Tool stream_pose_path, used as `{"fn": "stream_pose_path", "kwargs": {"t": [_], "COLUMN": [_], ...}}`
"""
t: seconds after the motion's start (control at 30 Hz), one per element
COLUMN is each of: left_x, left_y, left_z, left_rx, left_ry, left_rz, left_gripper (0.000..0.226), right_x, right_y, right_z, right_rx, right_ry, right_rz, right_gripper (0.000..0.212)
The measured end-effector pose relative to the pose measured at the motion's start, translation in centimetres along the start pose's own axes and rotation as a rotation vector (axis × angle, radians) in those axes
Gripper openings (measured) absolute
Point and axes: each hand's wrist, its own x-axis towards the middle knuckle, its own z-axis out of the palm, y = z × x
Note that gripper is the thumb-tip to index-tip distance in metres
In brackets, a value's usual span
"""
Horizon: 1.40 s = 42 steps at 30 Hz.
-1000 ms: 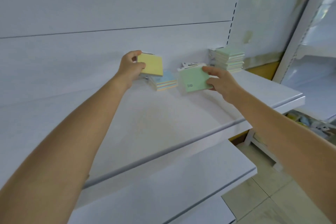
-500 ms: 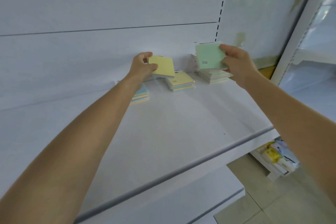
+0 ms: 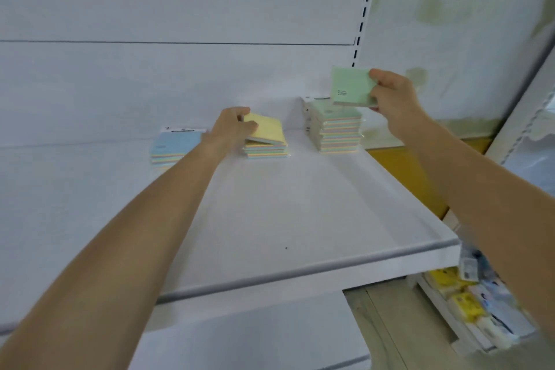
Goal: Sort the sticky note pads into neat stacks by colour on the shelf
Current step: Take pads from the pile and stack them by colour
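Left hand (image 3: 232, 126) pinches the yellow pad (image 3: 265, 129), right hand (image 3: 390, 93) the green pad (image 3: 351, 85); both look light, stiff, best gripped by edges.

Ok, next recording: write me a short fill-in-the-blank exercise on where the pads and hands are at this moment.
1. The right hand holds a ____ pad above the tallest stack.
2. The left hand is setting a ____ pad on the middle stack.
3. The stack furthest left has a ____ pad on top.
4. All three stacks stand at the ____ of the shelf.

Missing words: green; yellow; blue; back
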Motion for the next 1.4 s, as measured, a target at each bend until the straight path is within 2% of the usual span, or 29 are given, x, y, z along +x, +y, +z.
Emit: {"fn": "stream_pose_path", "kwargs": {"t": [0.13, 0.33, 0.43, 0.57, 0.63, 0.77, 0.87, 0.97, 1.07, 1.27, 1.4], "left_x": [-0.4, -0.2, 0.1, 0.0, -0.2, -1.1, -2.5, -4.7, -6.7, -12.0, -15.5], "left_y": [-0.1, -0.4, -0.3, 0.2, 0.0, -1.0, -1.6, -2.1, -3.6, -9.7, -15.0], "left_z": [1.0, 1.2, 1.1, 1.1, 1.0, -0.1, -1.7, -4.5, -9.0, -21.4, -30.2], "left_rx": [0.286, 0.297, 0.349, 0.414, 0.457, 0.583, 0.653, 0.772, 0.872, 1.012, 1.043], "left_ry": [0.007, 0.04, 0.054, 0.092, 0.103, 0.052, 0.07, 0.108, 0.104, 0.069, 0.046], "left_rz": [-0.038, -0.034, -0.015, 0.06, 0.109, 0.21, 0.295, 0.388, 0.469, 0.33, 0.152], "left_gripper": [0.048, 0.041, 0.036, 0.032, 0.029, 0.032, 0.035, 0.049, 0.062, 0.069, 0.047], "right_x": [1.7, 2.6, 2.6, 2.6, 2.5, 1.0, -0.7, -3.2, -6.4, -14.7, -20.9], "right_y": [0.1, 0.8, 1.7, 1.9, 1.5, -0.1, -1.1, -2.1, -3.1, -6.0, -7.9], "right_z": [-0.2, 1.7, 2.3, 2.5, 2.6, 3.7, 6.2, 10.3, 15.5, 26.7, 34.8], "right_rx": [-0.028, -0.243, -0.418, -0.512, -0.596, -0.718, -0.755, -0.792, -0.802, -0.788, -0.767], "right_ry": [-0.03, -0.135, -0.149, -0.194, -0.177, -0.086, -0.123, -0.228, -0.352, -0.583, -0.707], "right_rz": [0.041, -0.007, -0.021, -0.006, -0.074, -0.376, -0.6, -0.75, -0.801, -0.76, -0.787], "right_gripper": [0.044, 0.034, 0.037, 0.04, 0.043, 0.045, 0.044, 0.044, 0.045, 0.048, 0.049]}}
